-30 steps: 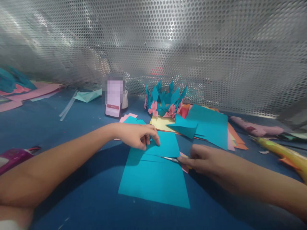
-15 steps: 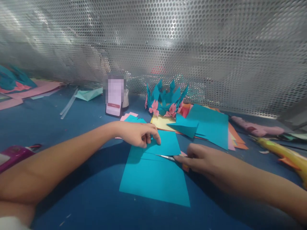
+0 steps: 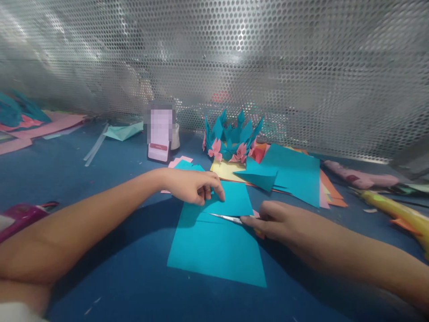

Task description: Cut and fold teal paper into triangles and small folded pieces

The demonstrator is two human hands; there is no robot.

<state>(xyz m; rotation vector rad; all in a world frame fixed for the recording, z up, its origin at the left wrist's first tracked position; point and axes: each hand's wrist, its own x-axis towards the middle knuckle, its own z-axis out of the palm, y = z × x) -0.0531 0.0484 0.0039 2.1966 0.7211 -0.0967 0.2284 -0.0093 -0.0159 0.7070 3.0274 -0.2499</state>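
A blue sheet of paper (image 3: 217,250) lies on the dark blue table, with a flap-like upper part (image 3: 234,192) divided from it along a line across the middle. My left hand (image 3: 197,185) rests on the upper part, index finger pointing down onto it and the other fingers loosely bent, holding nothing. From the right, my right hand (image 3: 271,219) grips a pair of scissors (image 3: 231,219); their thin silver blade lies along the dividing line, tip pointing left. My fingers mostly cover the handle, with a bit of orange showing beneath.
Behind the sheet stands a blue paper crown (image 3: 231,138) with pink bows. Stacked coloured paper (image 3: 295,174) lies right of it. A phone (image 3: 159,138) leans upright at the back left. Pink (image 3: 365,174) and yellow (image 3: 385,208) tools lie right, before a perforated metal wall (image 3: 214,53).
The scissors' tip has moved a little to the left along the line across the blue paper. My left hand stays in place.
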